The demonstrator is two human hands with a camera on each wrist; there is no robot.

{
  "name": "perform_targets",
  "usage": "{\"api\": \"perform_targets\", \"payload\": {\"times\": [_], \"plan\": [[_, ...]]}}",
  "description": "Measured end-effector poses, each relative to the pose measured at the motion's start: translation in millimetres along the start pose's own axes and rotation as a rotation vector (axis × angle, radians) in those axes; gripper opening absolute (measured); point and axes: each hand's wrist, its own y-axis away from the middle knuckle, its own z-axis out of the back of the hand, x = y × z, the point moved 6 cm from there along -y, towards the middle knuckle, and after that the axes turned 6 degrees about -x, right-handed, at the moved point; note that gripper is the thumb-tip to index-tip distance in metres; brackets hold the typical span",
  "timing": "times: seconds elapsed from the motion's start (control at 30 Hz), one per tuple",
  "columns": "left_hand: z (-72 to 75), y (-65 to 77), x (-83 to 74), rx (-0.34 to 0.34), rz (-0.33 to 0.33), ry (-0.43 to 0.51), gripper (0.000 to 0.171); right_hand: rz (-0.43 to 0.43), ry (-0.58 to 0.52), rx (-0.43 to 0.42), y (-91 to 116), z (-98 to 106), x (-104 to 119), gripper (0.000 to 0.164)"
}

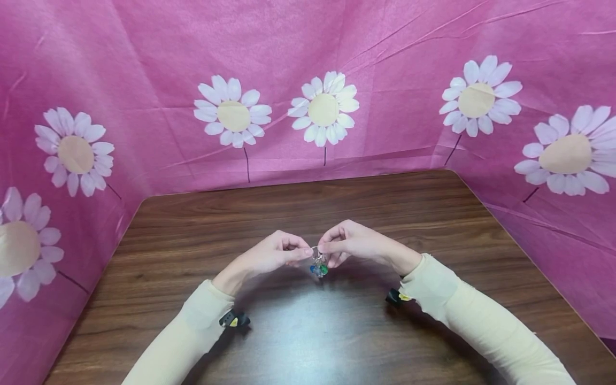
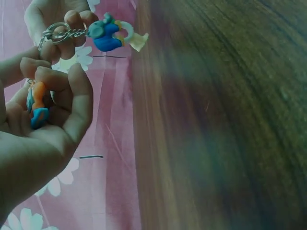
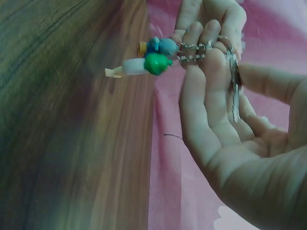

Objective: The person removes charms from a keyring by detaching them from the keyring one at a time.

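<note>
As charms (image 1: pixel 318 270) dangle just below, your left hand (image 1: pixel 271 252) and right hand (image 1: pixel 360 241), both pinched closed, grip the metal ring (image 1: pixel 315 248) from either side, apparently to steady it.

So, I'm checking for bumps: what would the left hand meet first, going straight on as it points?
The left hand would likely meet the right hand, just across the key ring; depth is unclear.

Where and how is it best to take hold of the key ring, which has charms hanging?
I would pinch the thin metal loop of the key ring, coming from the left or right side, as the left hand and right hand do. The charms dangle below on chains, so coming from underneath would likely meet them first.
</note>
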Motion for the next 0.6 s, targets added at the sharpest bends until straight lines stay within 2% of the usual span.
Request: {"api": "perform_targets", "payload": {"times": [0.17, 0.27, 0.37, 0.5, 0.6], "plan": [[-4.6, 0.5, -4.9, 0.074, -0.054, -0.126, 0.019, 0.004, 0.066, 0.102, 1.7, -3.4, 1.2, 0.020], [-5.0, 0.8, -5.2, 0.072, -0.065, -0.176, 0.018, 0.013, 0.079, 0.126, 1.8, -3.3, -0.9, 0.020], [-2.4, 0.6, -3.4, 0.025, -0.064, -0.177, 0.017, 0.018, 0.031, 0.098, 0.9, -1.4, -5.2, 0.022], [2.9, 0.8, -1.5, -0.047, -0.065, -0.168, 0.018, 0.012, -0.064, 0.013, -0.2, 2.5, -10.2, 0.024], [5.1, 1.6, -2.9, -0.078, -0.074, -0.164, 0.019, 0.012, -0.110, -0.026, 0.4, 3.4, -11.0, 0.026]]}}
